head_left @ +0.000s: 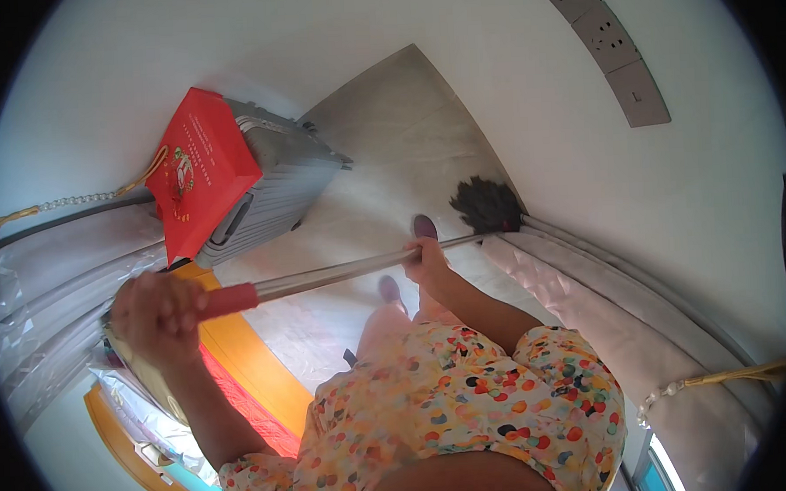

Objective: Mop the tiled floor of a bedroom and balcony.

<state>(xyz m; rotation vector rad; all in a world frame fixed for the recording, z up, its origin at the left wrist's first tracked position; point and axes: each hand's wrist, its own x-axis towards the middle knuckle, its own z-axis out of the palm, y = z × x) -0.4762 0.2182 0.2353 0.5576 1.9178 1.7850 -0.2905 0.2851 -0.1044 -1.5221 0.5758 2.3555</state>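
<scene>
A mop (342, 272) with a shiny metal pole runs across in front of me, from the red grip at the left to a dark shaggy head at the right. My left hand (157, 319), slightly blurred, is closed around the end of the red grip. Farther along, my right hand (425, 260) wraps around the metal pole. The mop's dark head (486, 204) rests low by the foot of the right wall, beside the curtain. My feet in dark shoes stand under the pole.
A grey suitcase (276, 185) stands left against the wall, with a red paper bag (210, 170) on it. Pale curtains (579, 281) hang right and left. An orange wooden edge with red fabric (257, 348) lies near my left arm. Wall sockets (608, 43) sit upper right.
</scene>
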